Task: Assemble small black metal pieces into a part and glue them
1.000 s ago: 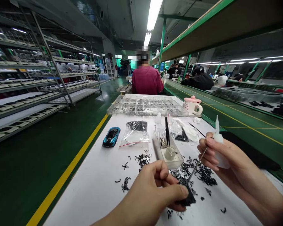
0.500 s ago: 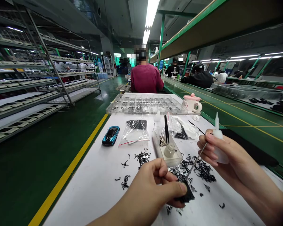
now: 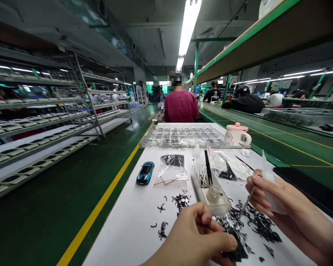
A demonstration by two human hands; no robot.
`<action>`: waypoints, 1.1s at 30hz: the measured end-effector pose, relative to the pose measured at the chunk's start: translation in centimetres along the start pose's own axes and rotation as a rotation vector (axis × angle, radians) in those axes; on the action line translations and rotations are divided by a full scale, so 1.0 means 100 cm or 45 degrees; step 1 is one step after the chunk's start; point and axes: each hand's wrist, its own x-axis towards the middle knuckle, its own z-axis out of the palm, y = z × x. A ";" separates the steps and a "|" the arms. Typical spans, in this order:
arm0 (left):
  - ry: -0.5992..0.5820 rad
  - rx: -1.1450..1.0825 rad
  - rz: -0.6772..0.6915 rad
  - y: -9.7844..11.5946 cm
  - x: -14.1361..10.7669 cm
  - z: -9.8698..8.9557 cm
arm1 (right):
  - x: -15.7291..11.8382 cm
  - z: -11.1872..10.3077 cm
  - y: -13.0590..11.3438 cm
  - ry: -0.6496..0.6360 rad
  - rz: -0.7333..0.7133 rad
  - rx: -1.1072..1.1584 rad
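Observation:
My left hand (image 3: 202,236) pinches a small flat black piece (image 3: 239,248) between thumb and fingers, low over the white table. My right hand (image 3: 269,195) is closed around a translucent squeeze bottle with a narrow nozzle (image 3: 267,170). The same hand also grips a thin metal rod (image 3: 244,207), slanting down so that its tip meets the black piece or lies just by it. Beneath and around the hands are loose black curved parts (image 3: 263,223) and shiny silver bits (image 3: 223,221). The fingers of my left hand partly hide the black piece.
Beyond the hands stands a small tray (image 3: 224,207) with tweezers (image 3: 208,166) and a glass jar (image 3: 213,194). A blue toy car (image 3: 145,173), a plastic bag (image 3: 172,168), a compartment box (image 3: 183,136) and a pink-lidded mug (image 3: 236,135) are further back. A person (image 3: 181,105) sits ahead.
The view has tilted up and turned left, so the table and hands appear lower and further right. Both hands keep their holds, the rod still at the black piece.

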 end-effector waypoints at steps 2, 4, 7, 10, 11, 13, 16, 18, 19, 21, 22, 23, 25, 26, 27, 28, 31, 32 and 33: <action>0.019 0.015 0.007 -0.002 0.002 -0.001 | 0.001 -0.003 0.004 0.004 0.001 -0.010; 0.031 0.021 0.009 -0.004 0.003 -0.002 | 0.002 -0.004 0.007 -0.012 -0.002 -0.012; 0.040 0.022 0.011 -0.004 0.002 -0.002 | 0.006 -0.005 0.004 -0.016 -0.020 -0.001; 0.037 0.027 0.029 -0.001 -0.001 0.000 | 0.011 -0.006 -0.004 0.064 -0.120 -0.038; 0.033 0.025 0.034 0.000 -0.001 0.000 | 0.013 -0.007 -0.006 0.099 -0.167 -0.058; 0.021 0.021 0.036 0.002 -0.002 0.001 | 0.015 -0.009 -0.008 0.180 -0.270 -0.088; 0.009 0.006 0.028 0.002 -0.003 0.002 | 0.018 -0.011 -0.004 0.267 -0.411 -0.148; 0.003 -0.002 0.026 0.002 -0.004 0.002 | 0.019 -0.010 0.001 0.278 -0.477 -0.216; -0.002 -0.004 0.026 0.002 -0.004 0.002 | 0.019 -0.009 0.003 0.273 -0.503 -0.259; -0.016 -0.004 0.034 0.002 -0.005 0.002 | 0.018 -0.003 0.007 0.254 -0.549 -0.361; -0.021 -0.005 0.043 0.001 -0.005 0.001 | 0.017 0.001 0.008 0.233 -0.565 -0.415; -0.025 -0.004 0.054 0.001 -0.006 0.001 | 0.015 0.006 0.008 0.203 -0.572 -0.468; -0.034 0.002 0.073 0.001 -0.007 0.002 | 0.012 0.016 0.008 0.123 -0.563 -0.557; -0.038 0.006 0.081 0.001 -0.008 0.002 | 0.011 0.019 0.008 0.086 -0.549 -0.589; -0.040 0.012 0.090 0.002 -0.010 0.002 | 0.010 0.021 0.007 0.059 -0.531 -0.612; -0.041 0.018 0.100 0.003 -0.011 0.003 | 0.011 0.022 0.007 0.042 -0.505 -0.627; -0.017 0.038 0.150 0.009 -0.016 0.006 | 0.022 0.010 0.010 0.058 -0.417 -0.628; -0.007 0.050 0.171 0.011 -0.017 0.007 | 0.028 0.003 0.013 0.087 -0.394 -0.619; -0.002 0.069 0.193 0.012 -0.018 0.008 | 0.034 -0.004 0.016 0.126 -0.385 -0.606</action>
